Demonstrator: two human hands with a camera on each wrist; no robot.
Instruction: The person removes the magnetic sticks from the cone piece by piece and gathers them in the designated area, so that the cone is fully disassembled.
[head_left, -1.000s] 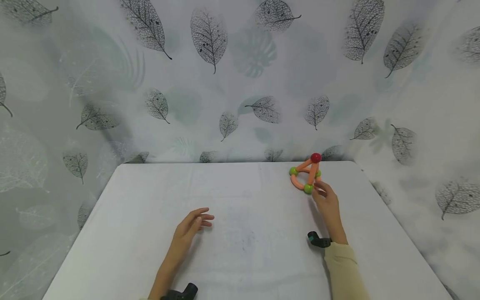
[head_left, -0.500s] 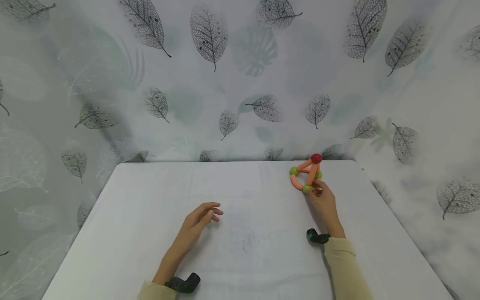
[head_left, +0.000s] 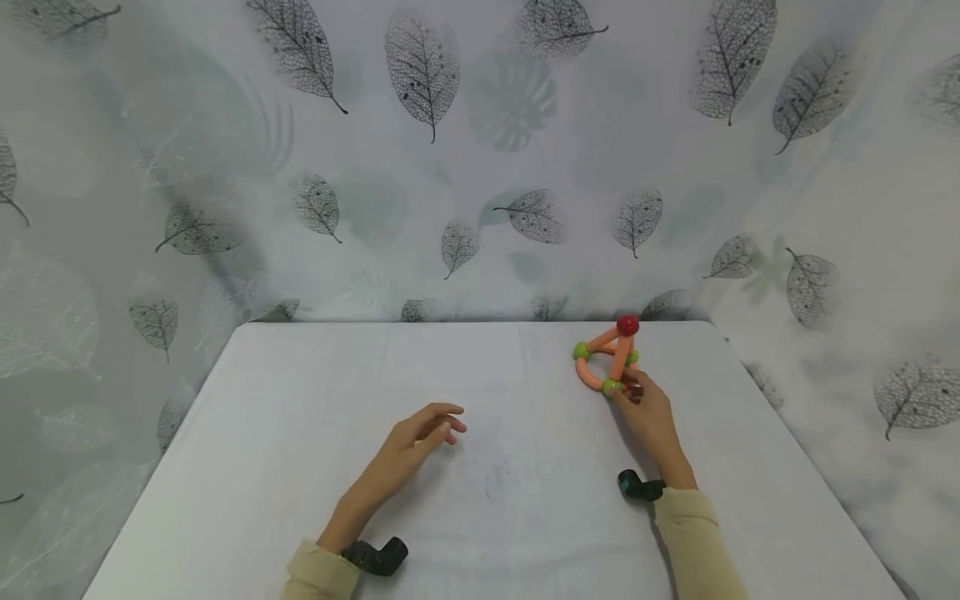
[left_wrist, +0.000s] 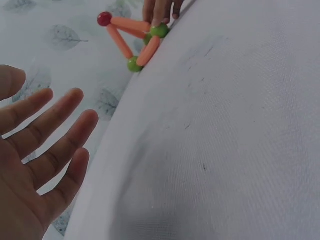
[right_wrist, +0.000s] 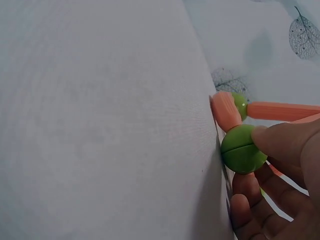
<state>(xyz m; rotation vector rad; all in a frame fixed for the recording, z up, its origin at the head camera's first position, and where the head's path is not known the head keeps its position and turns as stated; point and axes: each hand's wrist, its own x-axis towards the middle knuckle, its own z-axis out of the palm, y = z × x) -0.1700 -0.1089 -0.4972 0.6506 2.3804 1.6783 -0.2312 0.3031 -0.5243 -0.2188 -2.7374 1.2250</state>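
A toy frame of orange rods (head_left: 619, 358) and balls stands at the far right of the table. Its red ball (head_left: 627, 326) is at the peak, and green balls (head_left: 582, 351) join the curved rods of its base. My right hand (head_left: 647, 414) pinches the near green ball (right_wrist: 244, 150), thumb on its side and fingers around it, low against the tabletop. Over the middle of the table my left hand (head_left: 414, 446) hovers with relaxed fingers and nothing in it; the left wrist view shows its fingers (left_wrist: 55, 135) spread, apart from the toy.
A white cloth covers the table (head_left: 510, 500). Behind it and along its sides hangs a leaf-patterned curtain (head_left: 480, 167), close to the toy at the back edge. Each wrist bears a black camera (head_left: 381, 557).
My right hand has closed on the near green ball and drawn the toy slightly toward me. My left hand has moved right and a little forward.
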